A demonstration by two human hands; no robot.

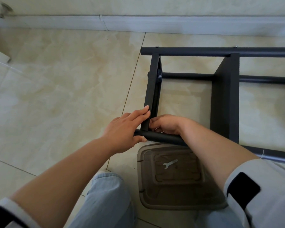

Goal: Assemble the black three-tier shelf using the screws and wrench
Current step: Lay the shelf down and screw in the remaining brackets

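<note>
Glossy beige marble-look floor tiles (64, 76); white baseboard (138, 23) along wall.

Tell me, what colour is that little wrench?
Silver; the wrench shows best in the head view.

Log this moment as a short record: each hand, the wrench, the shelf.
left hand: straight fingers press the end panel, thumb at the near pole
right hand: fingers curled at the corner where panel meets pole; what they hold is hidden
wrench: lies untouched on the brown lid
shelf: on its side on the tiled floor, partly assembled
</note>
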